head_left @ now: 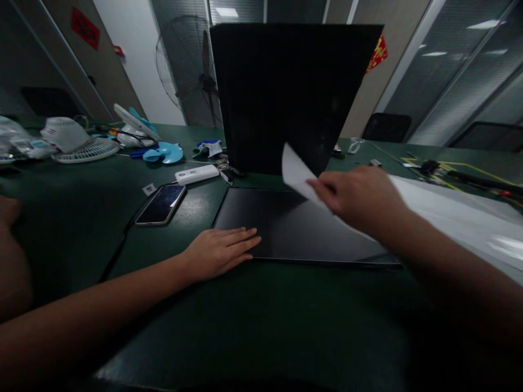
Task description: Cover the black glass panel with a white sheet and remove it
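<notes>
A flat, dark, glossy panel (pixel 281 223) with a thin frame lies on the green table. My left hand (pixel 223 251) rests flat on its left front corner, fingers stretched out. Above the panel's right half, my right hand (pixel 355 196) pinches a thin white sheet (pixel 295 170) between thumb and fingers. One corner of the sheet sticks up past the fingertips, and its lower edge slants down to the right over the panel. Behind my right forearm, I cannot tell whether the sheet touches the panel. A large black board-like screen (pixel 294 92) stands upright just behind the panel.
Left of the panel lie a phone (pixel 161 205) and a white power bank (pixel 196 174). Farther left are blue fan blades (pixel 163 153) and white fan parts (pixel 85 149). White sheeting (pixel 461 212) covers the right side. Another person's arm (pixel 12 261) shows at the left edge.
</notes>
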Demonstrator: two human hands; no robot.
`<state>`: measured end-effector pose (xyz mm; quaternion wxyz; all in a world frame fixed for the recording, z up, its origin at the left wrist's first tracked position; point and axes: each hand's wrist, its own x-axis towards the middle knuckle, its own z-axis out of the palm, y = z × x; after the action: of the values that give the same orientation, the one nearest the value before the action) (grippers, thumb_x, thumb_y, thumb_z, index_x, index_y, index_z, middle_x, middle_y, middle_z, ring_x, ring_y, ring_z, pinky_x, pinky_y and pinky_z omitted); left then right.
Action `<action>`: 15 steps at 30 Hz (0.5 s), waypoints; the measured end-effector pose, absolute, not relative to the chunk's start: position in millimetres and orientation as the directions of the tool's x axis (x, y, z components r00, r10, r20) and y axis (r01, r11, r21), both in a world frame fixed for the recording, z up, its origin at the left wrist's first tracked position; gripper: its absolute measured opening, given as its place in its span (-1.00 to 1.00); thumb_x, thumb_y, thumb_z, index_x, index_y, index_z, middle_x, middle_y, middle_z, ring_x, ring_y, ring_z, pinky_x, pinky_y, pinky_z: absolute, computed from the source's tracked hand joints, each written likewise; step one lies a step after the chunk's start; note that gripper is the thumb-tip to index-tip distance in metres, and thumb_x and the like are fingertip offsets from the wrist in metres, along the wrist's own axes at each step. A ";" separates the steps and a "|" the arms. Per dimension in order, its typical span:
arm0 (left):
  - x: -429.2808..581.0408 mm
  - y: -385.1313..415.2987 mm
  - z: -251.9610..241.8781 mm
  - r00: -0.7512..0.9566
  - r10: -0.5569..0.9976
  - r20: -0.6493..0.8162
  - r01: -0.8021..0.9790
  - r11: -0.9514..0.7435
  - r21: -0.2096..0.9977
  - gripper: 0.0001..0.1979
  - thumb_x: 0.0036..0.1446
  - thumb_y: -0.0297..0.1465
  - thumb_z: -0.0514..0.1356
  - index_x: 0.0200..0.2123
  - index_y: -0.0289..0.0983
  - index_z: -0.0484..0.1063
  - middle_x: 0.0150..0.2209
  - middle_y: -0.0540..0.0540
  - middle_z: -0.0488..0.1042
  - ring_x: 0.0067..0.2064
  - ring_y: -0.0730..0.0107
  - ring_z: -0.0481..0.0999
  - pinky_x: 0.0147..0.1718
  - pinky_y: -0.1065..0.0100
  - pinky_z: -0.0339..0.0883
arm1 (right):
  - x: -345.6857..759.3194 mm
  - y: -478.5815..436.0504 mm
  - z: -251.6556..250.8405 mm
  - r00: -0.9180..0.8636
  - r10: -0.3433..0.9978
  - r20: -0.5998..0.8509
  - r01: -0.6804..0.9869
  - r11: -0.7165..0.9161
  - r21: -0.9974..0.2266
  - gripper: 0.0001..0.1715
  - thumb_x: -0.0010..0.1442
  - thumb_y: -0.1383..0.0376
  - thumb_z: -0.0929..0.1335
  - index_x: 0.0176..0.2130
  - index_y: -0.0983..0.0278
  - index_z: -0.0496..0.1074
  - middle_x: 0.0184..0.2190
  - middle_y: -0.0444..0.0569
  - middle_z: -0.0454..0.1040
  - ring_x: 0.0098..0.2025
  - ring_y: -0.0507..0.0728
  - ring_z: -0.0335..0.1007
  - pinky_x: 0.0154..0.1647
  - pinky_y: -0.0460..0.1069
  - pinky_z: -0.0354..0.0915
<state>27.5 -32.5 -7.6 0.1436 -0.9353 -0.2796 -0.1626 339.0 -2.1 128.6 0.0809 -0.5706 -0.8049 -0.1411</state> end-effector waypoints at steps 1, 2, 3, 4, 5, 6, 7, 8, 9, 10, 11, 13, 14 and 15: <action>28.6 -32.3 -7.9 0.721 0.516 0.463 0.630 -0.766 -0.129 -0.46 0.47 -0.27 0.11 0.42 -0.32 0.20 0.34 -0.34 0.37 0.25 0.09 0.52 0.07 0.12 0.56 | 327.6 -6.5 114.9 -0.423 0.881 0.213 0.906 0.414 0.088 -0.18 0.42 -0.23 0.06 -0.16 0.17 0.64 -0.44 0.07 0.50 -0.24 0.29 0.52 -0.13 0.19 0.33; 29.6 -32.0 -8.0 0.652 0.546 0.526 0.681 -0.727 -0.089 -0.35 0.45 -0.27 0.14 0.47 -0.38 0.07 0.41 -0.43 0.23 0.34 0.04 0.41 0.15 0.08 0.51 | 318.3 -10.2 100.4 -0.500 0.854 0.142 0.866 0.498 0.050 -0.20 0.42 -0.22 0.06 -0.18 0.16 0.65 -0.46 0.06 0.50 -0.30 0.26 0.51 -0.18 0.15 0.32; 30.4 -31.6 -8.1 0.603 0.560 0.568 0.711 -0.700 -0.065 -0.27 0.41 -0.27 0.19 0.49 -0.42 -0.02 0.45 -0.48 0.10 0.42 -0.02 0.28 0.21 0.02 0.44 | 310.9 -13.6 86.0 -0.566 0.820 0.086 0.824 0.567 0.010 -0.21 0.43 -0.20 0.06 -0.19 0.16 0.65 -0.47 0.05 0.51 -0.35 0.23 0.49 -0.23 0.12 0.30; 31.0 -31.1 -8.0 0.589 0.557 0.585 0.717 -0.695 -0.061 -0.23 0.38 -0.28 0.22 0.49 -0.41 -0.02 0.48 -0.48 0.03 0.47 -0.07 0.17 0.27 -0.03 0.37 | 305.3 -16.9 72.7 -0.621 0.782 0.054 0.782 0.623 -0.037 -0.21 0.44 -0.19 0.06 -0.20 0.17 0.64 -0.48 0.04 0.52 -0.38 0.19 0.47 -0.27 0.09 0.27; 31.4 -30.5 -8.0 0.611 0.536 0.582 0.697 -0.714 -0.074 -0.28 0.36 -0.31 0.25 0.47 -0.36 0.07 0.48 -0.43 0.05 0.48 -0.08 0.12 0.31 -0.08 0.31 | 301.2 -20.0 61.4 -0.666 0.745 0.034 0.741 0.666 -0.092 -0.21 0.46 -0.17 0.06 -0.21 0.18 0.64 -0.48 0.03 0.52 -0.41 0.17 0.45 -0.30 0.06 0.24; 31.5 -29.8 -7.9 0.648 0.510 0.566 0.663 -0.743 -0.089 -0.38 0.36 -0.37 0.25 0.42 -0.28 0.20 0.45 -0.35 0.17 0.47 -0.04 0.16 0.33 -0.09 0.27 | 298.3 -23.0 52.6 -0.703 0.711 0.025 0.699 0.697 -0.158 -0.22 0.47 -0.16 0.05 -0.22 0.18 0.63 -0.48 0.02 0.53 -0.43 0.14 0.44 -0.32 0.04 0.22; 31.4 -29.1 -7.8 0.682 0.485 0.547 0.628 -0.772 -0.099 -0.50 0.36 -0.42 0.23 0.34 -0.21 0.34 0.37 -0.25 0.34 0.43 0.03 0.26 0.34 -0.08 0.26 | 296.4 -25.5 46.8 -0.734 0.679 0.021 0.658 0.717 -0.232 -0.23 0.47 -0.16 0.06 -0.23 0.19 0.62 -0.47 -0.01 0.55 -0.44 0.11 0.43 -0.34 0.02 0.21; 31.2 -28.4 -7.7 0.706 0.466 0.533 0.599 -0.794 -0.100 -0.58 0.37 -0.47 0.20 0.26 -0.15 0.43 0.25 -0.16 0.50 0.34 0.12 0.39 0.32 -0.04 0.29 | 295.3 -26.9 43.9 -0.759 0.651 0.011 0.618 0.726 -0.302 -0.24 0.47 -0.16 0.07 -0.22 0.19 0.61 -0.44 -0.03 0.57 -0.44 0.10 0.44 -0.35 0.01 0.21; 30.8 -27.8 -7.3 0.717 0.456 0.527 0.583 -0.807 -0.095 -0.61 0.38 -0.51 0.17 0.20 -0.12 0.49 0.11 -0.09 0.61 0.24 0.19 0.50 0.28 0.00 0.33 | 295.1 -26.7 43.6 -0.774 0.633 0.004 0.591 0.724 -0.357 -0.26 0.47 -0.17 0.08 -0.18 0.18 0.61 -0.42 -0.04 0.58 -0.42 0.09 0.45 -0.35 0.00 0.22; 30.1 -27.1 -6.6 0.718 0.458 0.524 0.579 -0.811 -0.086 -0.61 0.38 -0.55 0.14 0.17 -0.11 0.51 0.00 -0.06 0.66 0.13 0.24 0.57 0.22 0.04 0.38 | 295.9 -24.2 45.4 -0.775 0.632 -0.004 0.583 0.712 -0.392 -0.27 0.46 -0.18 0.09 -0.13 0.18 0.60 -0.39 -0.05 0.60 -0.40 0.09 0.47 -0.35 -0.01 0.23; 28.8 -26.3 -5.5 0.713 0.464 0.525 0.584 -0.808 -0.079 -0.59 0.37 -0.57 0.12 0.16 -0.11 0.53 -0.07 -0.05 0.67 0.05 0.26 0.59 0.16 0.07 0.42 | 297.9 -18.8 48.3 -0.760 0.650 -0.009 0.598 0.693 -0.402 -0.27 0.45 -0.20 0.10 -0.07 0.18 0.60 -0.36 -0.04 0.62 -0.37 0.10 0.49 -0.34 -0.01 0.25; 24.4 -24.0 -2.2 0.708 0.490 0.508 0.606 -0.791 -0.081 -0.56 0.34 -0.60 0.10 0.14 -0.13 0.55 -0.12 -0.07 0.67 -0.03 0.26 0.59 0.07 0.09 0.45 | 307.1 1.3 54.3 -0.682 0.731 -0.003 0.687 0.638 -0.348 -0.24 0.43 -0.22 0.10 0.06 0.20 0.56 -0.30 -0.01 0.64 -0.30 0.15 0.54 -0.28 0.02 0.31; 21.2 -22.3 -0.2 0.707 0.509 0.491 0.619 -0.781 -0.082 -0.57 0.32 -0.61 0.10 0.11 -0.13 0.58 -0.13 -0.08 0.66 -0.05 0.25 0.58 0.06 0.08 0.44 | 314.8 15.5 55.9 -0.627 0.779 0.000 0.744 0.599 -0.296 -0.22 0.43 -0.22 0.09 0.11 0.21 0.54 -0.26 0.02 0.65 -0.25 0.18 0.56 -0.23 0.05 0.35; 17.4 -20.1 1.7 0.706 0.534 0.465 0.634 -0.769 -0.079 -0.58 0.31 -0.60 0.10 0.05 -0.13 0.62 -0.13 -0.09 0.65 -0.05 0.24 0.57 0.06 0.08 0.43 | 324.4 31.6 56.0 -0.580 0.815 -0.001 0.792 0.564 -0.234 -0.22 0.43 -0.20 0.10 0.17 0.22 0.52 -0.18 0.05 0.66 -0.17 0.22 0.57 -0.15 0.09 0.39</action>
<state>17.4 -20.1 1.7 0.1173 -0.9161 -0.3189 -0.2129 324.4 31.6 56.0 0.0538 -0.4551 -0.8826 0.1049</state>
